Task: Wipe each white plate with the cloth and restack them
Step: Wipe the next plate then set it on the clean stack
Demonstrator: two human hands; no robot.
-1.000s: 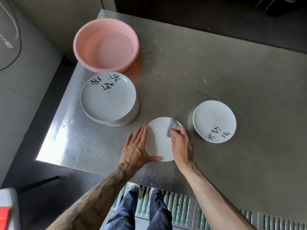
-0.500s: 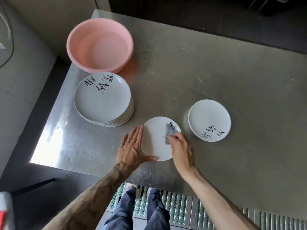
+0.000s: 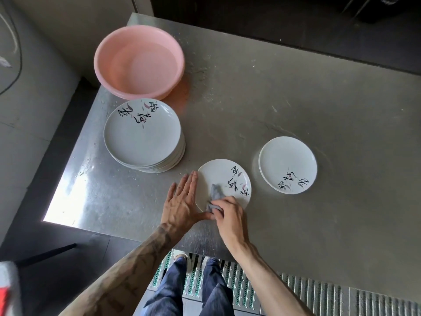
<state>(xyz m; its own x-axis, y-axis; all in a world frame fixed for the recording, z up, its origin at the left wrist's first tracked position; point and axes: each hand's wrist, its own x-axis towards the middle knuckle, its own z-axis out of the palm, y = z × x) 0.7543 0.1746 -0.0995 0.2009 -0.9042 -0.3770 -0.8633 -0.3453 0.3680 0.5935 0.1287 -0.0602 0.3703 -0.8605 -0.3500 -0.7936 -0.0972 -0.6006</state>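
- The left hand [image 3: 182, 201] lies flat on the metal table [image 3: 273, 99] with its fingers straight. The fingers lie along the left rim of a white plate [image 3: 225, 176] and the thumb reaches under the plate's near edge.
- The right hand [image 3: 230, 217] has its fingers curled round a small grey cloth [image 3: 215, 192] and presses it onto the near left part of that plate.
- The plate lies flat near the table's front edge, between a tall stack and another plate. It is glossy white, with black brush characters and faint pink leaf marks on its right side.
- To the left and farther back stands the stack of plates [image 3: 141, 135]. Its top plate bears the same black writing, toward its far rim.
- To the right, well apart from the hands, lies another white plate [image 3: 288, 164] with the writing toward its near rim. Whether a second plate sits beneath it cannot be told.
- A pink basin [image 3: 114, 55] stands at the far left corner, just behind the stack. Its inside shows only pale pink, and it is unclear whether it holds water.
- Half a second ago the cloth covered the plate's far right part, over the writing. It now sits near the left of the near edge, so the writing is bare. The left hand has kept its place.
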